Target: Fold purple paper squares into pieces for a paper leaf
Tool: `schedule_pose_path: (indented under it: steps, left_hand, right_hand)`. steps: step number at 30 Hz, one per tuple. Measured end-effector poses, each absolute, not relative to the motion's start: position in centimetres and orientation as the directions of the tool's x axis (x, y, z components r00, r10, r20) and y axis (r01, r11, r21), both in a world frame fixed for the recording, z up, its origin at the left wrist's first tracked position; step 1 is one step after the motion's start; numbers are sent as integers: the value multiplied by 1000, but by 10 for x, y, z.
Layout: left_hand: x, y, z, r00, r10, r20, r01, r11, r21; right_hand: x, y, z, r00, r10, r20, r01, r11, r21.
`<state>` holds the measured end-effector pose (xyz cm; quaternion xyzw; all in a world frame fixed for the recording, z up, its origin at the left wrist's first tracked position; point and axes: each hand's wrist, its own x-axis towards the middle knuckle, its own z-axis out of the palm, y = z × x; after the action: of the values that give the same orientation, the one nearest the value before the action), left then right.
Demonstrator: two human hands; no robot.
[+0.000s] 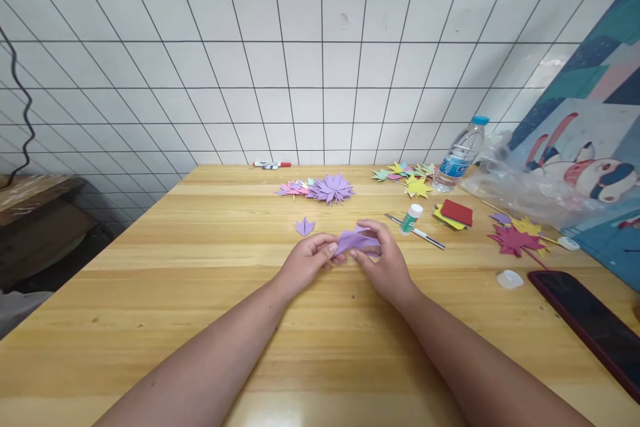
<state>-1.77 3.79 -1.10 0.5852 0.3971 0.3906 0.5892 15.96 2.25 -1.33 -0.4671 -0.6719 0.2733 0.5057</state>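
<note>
A sheet of purple paper (354,240), partly folded, is held between both hands just above the wooden table (210,333). My left hand (311,255) pinches its left corner between thumb and fingers. Curled round the right side is my right hand (383,260), its thumb at the near edge and its fingers over the far edge. The fingers hide part of the paper. A small folded purple paper piece (305,227) lies just beyond my left hand. Right of my right hand, a glue stick (411,219) stands upright beside a thin metal craft knife (429,239).
Purple paper leaves (334,188) and markers (271,165) lie toward the wall. A water bottle (460,155), stacked red and yellow paper (456,213), a crimson paper leaf (514,240), a translucent cap (510,279) and a phone (587,320) occupy the right side.
</note>
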Motion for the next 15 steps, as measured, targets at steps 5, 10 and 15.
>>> schedule_pose_path:
  steps: [5,10,15]
  left_hand:
    - [-17,38,-11,415,910,11,-31,3,1000]
    - [-17,38,-12,404,915,-19,-35,36,999]
    - [-15,37,-13,408,913,-17,-39,36,999]
  right_hand:
    - [160,19,-8,-188,814,549,459,567,-683]
    - [161,20,-8,-166,843,512,466,525,-712]
    - [161,22,-10,-147,852,503,477,507,-718]
